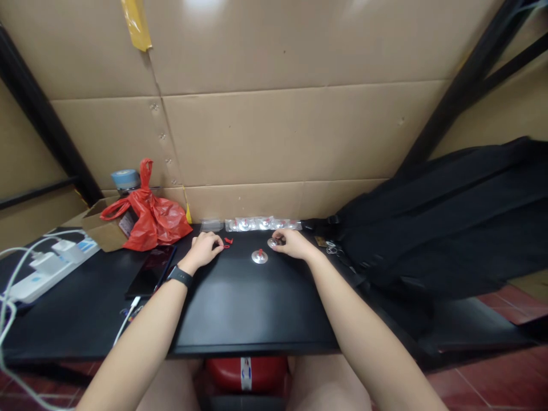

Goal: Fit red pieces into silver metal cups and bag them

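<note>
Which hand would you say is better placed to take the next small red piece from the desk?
Probably the left hand: it is right beside the red pieces, whereas the right hand is farther from them and has its fingers on a clear disc.

Nothing legible anywhere, the marks on the white label [245, 374] of the red object [269, 372] too blurred
</note>
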Tool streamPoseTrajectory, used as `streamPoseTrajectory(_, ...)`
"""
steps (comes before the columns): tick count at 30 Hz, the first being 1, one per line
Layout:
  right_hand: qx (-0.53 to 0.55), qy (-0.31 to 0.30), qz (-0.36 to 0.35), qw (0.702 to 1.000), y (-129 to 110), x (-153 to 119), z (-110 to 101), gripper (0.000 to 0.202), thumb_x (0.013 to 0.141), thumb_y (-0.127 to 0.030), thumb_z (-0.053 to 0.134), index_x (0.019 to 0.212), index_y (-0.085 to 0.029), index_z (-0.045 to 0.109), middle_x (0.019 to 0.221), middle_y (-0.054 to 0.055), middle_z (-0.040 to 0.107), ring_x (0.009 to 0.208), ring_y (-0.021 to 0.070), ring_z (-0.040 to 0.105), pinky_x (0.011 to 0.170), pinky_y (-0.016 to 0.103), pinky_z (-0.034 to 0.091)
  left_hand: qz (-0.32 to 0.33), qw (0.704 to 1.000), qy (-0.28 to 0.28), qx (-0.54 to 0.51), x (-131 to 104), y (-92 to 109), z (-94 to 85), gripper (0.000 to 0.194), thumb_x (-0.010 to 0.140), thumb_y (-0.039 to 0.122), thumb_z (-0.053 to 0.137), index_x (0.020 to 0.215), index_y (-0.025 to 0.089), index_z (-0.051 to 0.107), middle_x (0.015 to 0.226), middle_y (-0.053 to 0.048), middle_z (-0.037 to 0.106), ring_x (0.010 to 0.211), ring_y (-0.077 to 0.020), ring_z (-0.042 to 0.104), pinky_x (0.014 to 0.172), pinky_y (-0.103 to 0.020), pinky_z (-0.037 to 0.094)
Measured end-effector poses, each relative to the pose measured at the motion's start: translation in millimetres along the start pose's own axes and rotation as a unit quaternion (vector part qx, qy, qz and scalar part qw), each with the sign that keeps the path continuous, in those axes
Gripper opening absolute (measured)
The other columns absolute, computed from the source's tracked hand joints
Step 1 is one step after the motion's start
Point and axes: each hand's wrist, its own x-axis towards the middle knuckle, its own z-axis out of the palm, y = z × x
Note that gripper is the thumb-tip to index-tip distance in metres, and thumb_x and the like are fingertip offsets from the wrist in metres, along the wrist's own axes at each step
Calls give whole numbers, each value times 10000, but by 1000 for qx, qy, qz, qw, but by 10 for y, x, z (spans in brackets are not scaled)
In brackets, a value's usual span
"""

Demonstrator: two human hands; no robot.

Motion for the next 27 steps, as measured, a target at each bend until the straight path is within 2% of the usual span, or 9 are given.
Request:
streamPoseTrajectory(6, -16, 22, 5, 1000, -46, 16, 54, 137, 688, -181, 742, 816, -197, 697, 848, 52, 728, 776, 208, 659, 742, 298, 497, 29, 998, 18, -44, -13, 96, -122, 96, 836, 270, 593, 873, 244, 678, 901, 2, 739, 812, -197, 662, 816, -312, 442)
streamPoseTrajectory(10, -12, 51, 23, 998, -60, 8, 50, 180, 655, -223, 774, 817, -211, 696, 826, 40, 724, 749, 199, 658, 710, 281, 499, 39, 996, 44, -69, -29, 133, -180, 86, 807, 247, 612, 840, 238, 691, 915, 13, 753, 798, -182, 674, 807, -279, 450)
streamPoseTrajectory(14, -5, 58, 37, 998, -69, -6, 23, 219, 651, -273, 788, 838, -212, 692, 817, 30, 720, 711, 183, 653, 683, 273, 499, 31, 996, 52, -64, -31, 166, -178, 99, 796, 337, 686, 785, 240, 705, 862, 20, 759, 803, -195, 679, 849, -305, 436)
streamPoseTrajectory(17, 25, 73, 33, 996, -115, -6, 23, 239, 657, -301, 787, 855, -213, 687, 815, 29, 719, 688, 170, 649, 667, 272, 504, 30, 995, 62, -71, -34, 212, -168, 134, 812, 382, 699, 848, 254, 721, 891, 21, 764, 817, -197, 681, 877, -324, 407)
streamPoseTrajectory(20, 90, 84, 14, 992, -243, -1, 55, 287, 661, -339, 775, 888, -194, 674, 844, 41, 717, 678, 165, 649, 658, 282, 515, 40, 994, 65, -78, -45, 292, -166, 148, 867, 390, 652, 902, 277, 742, 955, 11, 767, 858, -204, 678, 914, -350, 367)
streamPoseTrajectory(23, 178, 93, -13, 980, -466, -18, 103, 319, 656, -359, 772, 890, -183, 646, 891, 53, 714, 695, 169, 661, 658, 292, 525, 48, 992, 78, -84, -68, 411, -170, 161, 898, 383, 625, 882, 279, 748, 982, -4, 762, 942, -223, 661, 944, -384, 340)
streamPoseTrajectory(27, 230, 130, -52, 963, -830, -99, 154, 278, 681, -340, 768, 873, -203, 620, 896, 35, 719, 751, 187, 692, 738, 324, 517, 56, 984, 134, -106, -111, 595, -166, 141, 910, 345, 621, 884, 266, 735, 1032, -28, 727, 1070, -240, 608, 969, -413, 353)
